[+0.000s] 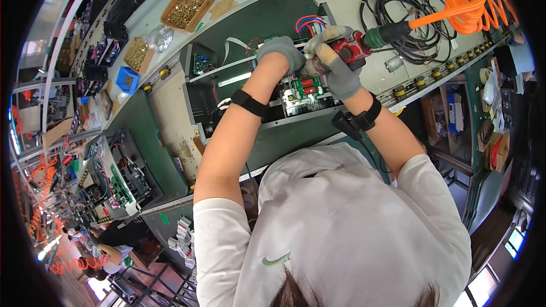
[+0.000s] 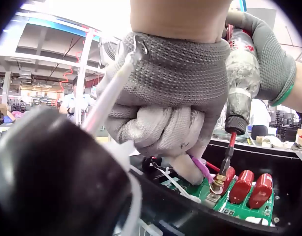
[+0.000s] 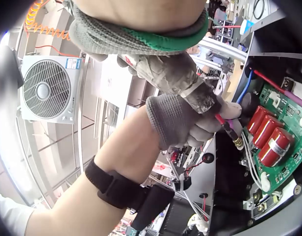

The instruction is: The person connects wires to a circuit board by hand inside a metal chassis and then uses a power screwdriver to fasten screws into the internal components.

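Note:
My gloved right hand [image 1: 341, 74] grips a red power screwdriver [image 1: 354, 48] whose lower body is wrapped in tape. Its bit [image 2: 226, 160] points down onto a brass-coloured bolt [image 2: 219, 181] at a terminal on the green circuit board [image 2: 249, 212]. Close beside the bit, my gloved left hand [image 2: 161, 105] has its fingers curled and pinches a wire with a purple sleeve [image 2: 202, 169] at that terminal. Red cylindrical capacitors [image 3: 276, 146] stand in a row on the board, inside a dark metal case [image 1: 273, 122]. The left hand's fingertips are hidden in the head view.
An orange coiled hose [image 1: 463, 3] leads to the screwdriver. Black cable [image 1: 398, 8] lies coiled on the bench at right. Cardboard boxes of small hardware [image 1: 186, 9] and a blue bin [image 1: 127, 79] stand at left. Another opened case [image 1: 122, 173] sits further left.

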`<state>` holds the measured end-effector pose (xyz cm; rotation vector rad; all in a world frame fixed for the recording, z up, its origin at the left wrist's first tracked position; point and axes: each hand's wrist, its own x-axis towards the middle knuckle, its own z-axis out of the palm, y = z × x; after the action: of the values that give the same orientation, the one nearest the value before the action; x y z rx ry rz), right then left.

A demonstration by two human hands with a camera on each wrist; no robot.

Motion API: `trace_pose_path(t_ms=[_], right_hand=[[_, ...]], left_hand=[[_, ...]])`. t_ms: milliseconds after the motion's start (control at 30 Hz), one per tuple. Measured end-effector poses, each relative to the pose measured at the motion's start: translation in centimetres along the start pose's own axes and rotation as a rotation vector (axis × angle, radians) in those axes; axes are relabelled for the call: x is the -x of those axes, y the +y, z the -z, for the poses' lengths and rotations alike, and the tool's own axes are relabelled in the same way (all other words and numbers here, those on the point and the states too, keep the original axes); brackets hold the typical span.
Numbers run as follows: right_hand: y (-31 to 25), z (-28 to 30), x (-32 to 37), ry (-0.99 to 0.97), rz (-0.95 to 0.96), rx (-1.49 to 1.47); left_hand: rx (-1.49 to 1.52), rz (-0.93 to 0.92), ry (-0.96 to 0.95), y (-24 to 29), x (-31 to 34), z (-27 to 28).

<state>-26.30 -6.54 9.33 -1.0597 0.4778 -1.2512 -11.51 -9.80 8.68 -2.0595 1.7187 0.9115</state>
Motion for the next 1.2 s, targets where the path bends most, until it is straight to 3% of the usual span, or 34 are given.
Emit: trace_pose_path(t_ms=[233,400,433,533,733,900,933,1000,1067,1200], right_hand=[[0.4,-0.5,0.4,-0.042,-0.046,0.024],[1.0,-0.7,0.6,-0.181,0.006,0.098],[0.5,-0.5,0.4,-0.208,-0.109,0.197],[0.5,-0.4,0.2,-0.250,-0.112,0.337],[0.1,-1.2,-0.4,-0.265,-0.132,0.273],[0.3,-1.5,-0.5,-0.224,-0.024,0.278],[0.2,-1.6,-0.5,-0.229,-0.008,0.305],[0.6,-1.6,-0.7,-0.251,-0.001,0.300],[0.8,-1.6,-0.9,-0.283,0.007,0.292],[1.2,-1.9,-1.2,-0.281,0.018,0.327]], left_hand=[[0.024,-0.033,0.046,-0.4,0.9,-0.1],[0.024,-0.034,0.015,-0.8,1.1,0.5],[0.044,-0.003,0.015,-0.8,1.6,0.7],[-0.034,-0.017,0.112,-0.5,1.6,-0.3],[0.112,0.103,0.151,-0.3,0.6,-1.3],[0.317,0.388,0.318,0.1,-0.1,-1.9],[0.323,0.390,0.316,-0.2,-0.1,-1.7],[0.233,0.175,0.179,-1.4,1.2,-0.4],[0.310,0.213,0.121,-1.9,0.8,0.4],[0.173,0.099,0.094,-1.8,1.3,0.6]])
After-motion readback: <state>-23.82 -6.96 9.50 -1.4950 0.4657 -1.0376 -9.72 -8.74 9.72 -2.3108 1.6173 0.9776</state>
